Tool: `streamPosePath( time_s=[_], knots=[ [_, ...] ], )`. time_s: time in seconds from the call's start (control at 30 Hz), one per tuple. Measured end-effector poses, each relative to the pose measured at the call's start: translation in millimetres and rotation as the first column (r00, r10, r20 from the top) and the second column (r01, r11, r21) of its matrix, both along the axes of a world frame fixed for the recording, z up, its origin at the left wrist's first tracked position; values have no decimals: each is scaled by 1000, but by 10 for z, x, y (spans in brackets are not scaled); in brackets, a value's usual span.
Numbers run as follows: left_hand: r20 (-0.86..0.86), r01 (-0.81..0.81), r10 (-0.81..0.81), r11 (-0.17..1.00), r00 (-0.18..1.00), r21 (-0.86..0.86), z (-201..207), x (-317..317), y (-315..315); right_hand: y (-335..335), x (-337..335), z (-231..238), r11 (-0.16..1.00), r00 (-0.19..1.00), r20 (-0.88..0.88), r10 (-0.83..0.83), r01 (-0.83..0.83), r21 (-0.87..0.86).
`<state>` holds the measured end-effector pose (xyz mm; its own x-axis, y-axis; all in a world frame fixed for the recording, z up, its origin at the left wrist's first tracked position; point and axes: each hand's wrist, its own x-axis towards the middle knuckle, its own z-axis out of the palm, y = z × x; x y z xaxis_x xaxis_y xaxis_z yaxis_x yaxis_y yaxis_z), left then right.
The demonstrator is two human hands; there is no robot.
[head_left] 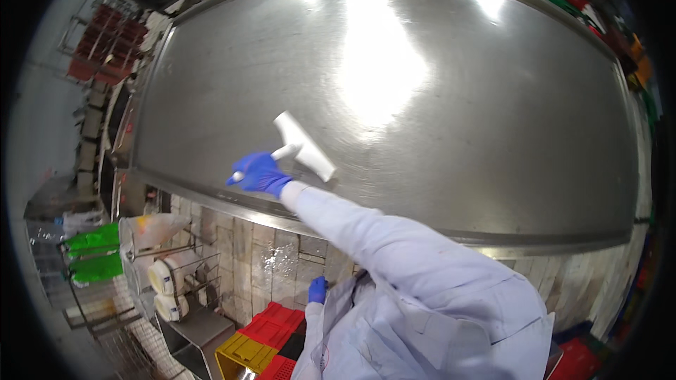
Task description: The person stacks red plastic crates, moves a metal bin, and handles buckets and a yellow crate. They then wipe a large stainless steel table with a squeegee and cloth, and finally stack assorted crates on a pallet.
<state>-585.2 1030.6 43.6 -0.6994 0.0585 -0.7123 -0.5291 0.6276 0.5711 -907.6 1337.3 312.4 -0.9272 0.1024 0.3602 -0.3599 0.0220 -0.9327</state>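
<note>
My right hand [259, 173], in a blue glove, is closed around the handle of a white squeegee [307, 148]. Its wide blade rests slantwise on a large stainless steel table [493, 127], near the front edge toward the left. The handle's end pokes out beyond my fist. The right arm, in a pale sleeve, reaches leftward across the table's near rim. Down by my side, away from the table, hangs my left hand [317, 290], also blue-gloved. It is small in the view and its fingers cannot be made out.
A raised rim borders the table. On the tiled floor at the lower left are red crates [271, 325], a yellow crate [246, 352] and a steel box [193, 334]. A wire rack [204, 271] holds white containers. Green items [96, 253] and stacked red trays [105, 42] stand further left.
</note>
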Motion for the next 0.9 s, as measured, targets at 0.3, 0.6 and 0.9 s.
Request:
streamPosePath(
  time_s=[0.3,0.6,0.9],
  knots=[
    [78,602,-647,651,759,-461,21,883,-704,509,-428,242,965,988,11,-156,155,-210],
    [38,549,-564,785,825,-285,-268,264,-419,5210,2829,-9,28,115,-101,-988,788,615],
    [324,-414,413,908,851,-68,-80,137,-220,6552,3709,-627,-179,-190,-102,-977,450,875]
  ],
)
